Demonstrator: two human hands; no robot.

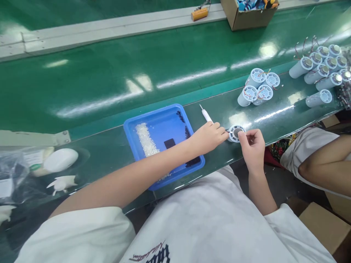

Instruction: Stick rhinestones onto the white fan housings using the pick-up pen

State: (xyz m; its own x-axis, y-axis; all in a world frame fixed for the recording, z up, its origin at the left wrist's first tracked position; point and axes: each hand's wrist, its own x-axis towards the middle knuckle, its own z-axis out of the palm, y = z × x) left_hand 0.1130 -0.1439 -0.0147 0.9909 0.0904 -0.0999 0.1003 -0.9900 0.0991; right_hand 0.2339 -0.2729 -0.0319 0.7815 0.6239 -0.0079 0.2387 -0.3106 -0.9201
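A light-blue plastic cylinder (231, 138) with a spoked end and a round metallic disc (238, 131) stands near the bench's front edge, between my hands. My left hand (210, 138) is closed, its fingertips against the cylinder's left side; a small dark bit shows there, too small to name. My right hand (252, 146) is pinched at the right of the cylinder, thumb by the disc; what lies between its fingertips is hidden. Just beyond my left hand is a white screwdriver-like tool (206, 114), thin tip pointing away; I cannot tell whether that hand touches it.
Left of the cylinder, a blue tray (128, 137) holds white bits (146, 138), black bits and a dark block (169, 143). Similar cylinders (250, 95) with wires stand to the right. A cardboard box (251, 18) stands at the back. Another person's arm (326, 160) is at right.
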